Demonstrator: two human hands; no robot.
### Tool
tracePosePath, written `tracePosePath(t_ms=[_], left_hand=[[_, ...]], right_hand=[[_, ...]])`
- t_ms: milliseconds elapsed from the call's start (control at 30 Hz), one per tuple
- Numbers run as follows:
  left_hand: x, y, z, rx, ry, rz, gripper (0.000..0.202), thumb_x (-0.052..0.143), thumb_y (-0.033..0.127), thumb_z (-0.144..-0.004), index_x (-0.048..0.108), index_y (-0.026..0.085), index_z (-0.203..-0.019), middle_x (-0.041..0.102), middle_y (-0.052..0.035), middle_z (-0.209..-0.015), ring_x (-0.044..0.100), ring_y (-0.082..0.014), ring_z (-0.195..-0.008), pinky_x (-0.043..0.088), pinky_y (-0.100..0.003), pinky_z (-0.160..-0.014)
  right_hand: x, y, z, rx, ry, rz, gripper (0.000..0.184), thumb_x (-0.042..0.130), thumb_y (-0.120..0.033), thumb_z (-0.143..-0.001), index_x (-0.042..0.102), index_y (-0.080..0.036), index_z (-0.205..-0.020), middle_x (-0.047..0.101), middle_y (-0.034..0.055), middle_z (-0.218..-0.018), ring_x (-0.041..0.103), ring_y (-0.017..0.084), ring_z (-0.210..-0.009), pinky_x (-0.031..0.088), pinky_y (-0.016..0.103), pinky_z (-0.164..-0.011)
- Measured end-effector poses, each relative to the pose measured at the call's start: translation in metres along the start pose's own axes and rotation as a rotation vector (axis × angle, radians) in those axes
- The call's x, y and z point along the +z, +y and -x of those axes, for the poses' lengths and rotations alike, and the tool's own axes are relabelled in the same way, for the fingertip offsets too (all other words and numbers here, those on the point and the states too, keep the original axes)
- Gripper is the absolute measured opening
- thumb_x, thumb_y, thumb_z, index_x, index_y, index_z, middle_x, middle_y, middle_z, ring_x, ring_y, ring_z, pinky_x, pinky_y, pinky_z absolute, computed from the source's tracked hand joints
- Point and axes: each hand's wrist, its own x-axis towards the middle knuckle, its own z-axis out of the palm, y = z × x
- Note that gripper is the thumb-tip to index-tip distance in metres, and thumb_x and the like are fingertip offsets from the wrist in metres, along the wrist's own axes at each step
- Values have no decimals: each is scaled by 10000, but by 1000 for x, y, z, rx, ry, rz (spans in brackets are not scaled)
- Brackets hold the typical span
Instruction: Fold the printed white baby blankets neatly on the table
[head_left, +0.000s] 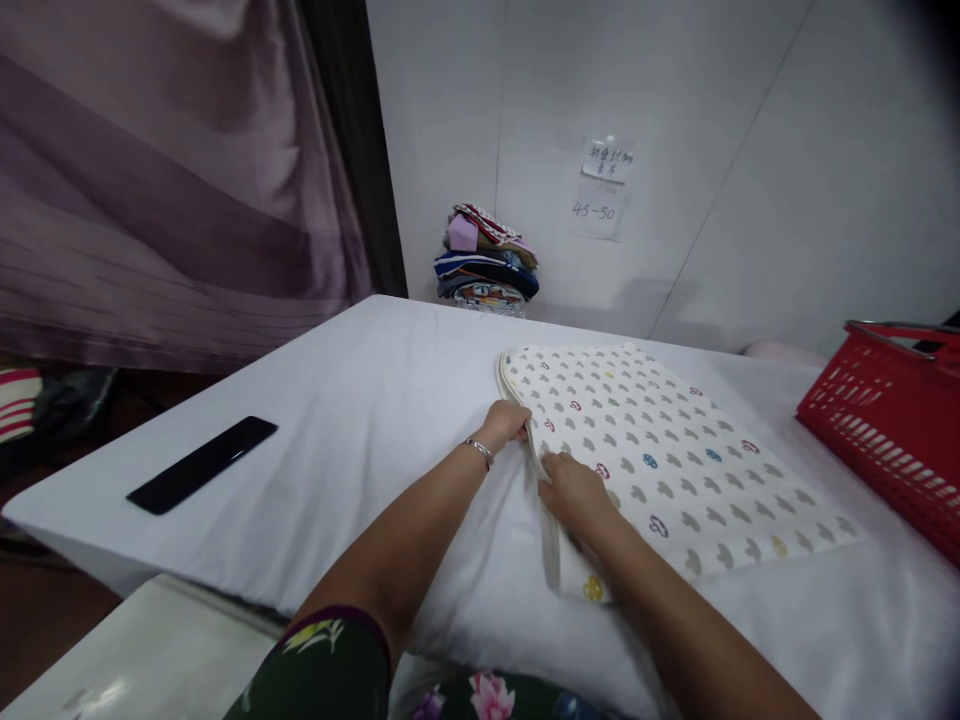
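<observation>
A folded cream cloth (675, 440) with grey, red, blue and yellow mushroom-like prints lies on the white-covered table (360, 400). Its layered folded edge faces left. My left hand (505, 424), with a silver bracelet on the wrist, pinches this edge around its middle. Closer to me, my right hand (576, 492) grips the same edge, fingers curled over it and the thumb partly hidden. Near my body, a corner of the cloth hangs down over the table's front side.
A black flat slab (202, 465) lies on the table's left. A red plastic basket (892, 420) stands at the right. Behind the table rises a stack of folded fabrics (487, 262) against the wall. Paper notes (600, 190) are stuck there. A mauve curtain (172, 180) hangs at left.
</observation>
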Motion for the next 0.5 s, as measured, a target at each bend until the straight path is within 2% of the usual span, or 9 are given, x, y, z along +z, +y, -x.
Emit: tracePosePath(t_ms=[167, 300, 500], left_hand=[[-1, 9, 1, -5, -34, 26, 45, 560, 105, -647, 568, 121, -689, 557, -5, -477, 589, -129, -492, 370, -187, -419], [-5, -2, -4, -34, -44, -18, 56, 568, 100, -633, 584, 108, -686, 579, -34, -473, 612, -158, -513, 408, -199, -441], [-9, -16, -4, 3, -41, -127, 68, 587, 134, -631, 617, 114, -688, 620, -67, -523, 633, -171, -558, 436, -204, -492]], right_hand=[[1, -2, -6, 54, 11, 41, 253, 407, -168, -839, 550, -129, -1045, 641, 127, -989, 597, 222, -869, 363, 284, -670], [2, 3, -7, 42, 7, -17, 220, 416, -156, -815, 589, -147, -951, 663, 107, -923, 602, 215, -850, 354, 274, -664], [7, -1, -5, -1, 21, -3, 234, 398, -129, -832, 589, -145, -965, 649, 108, -972, 590, 202, -880, 359, 270, -719]])
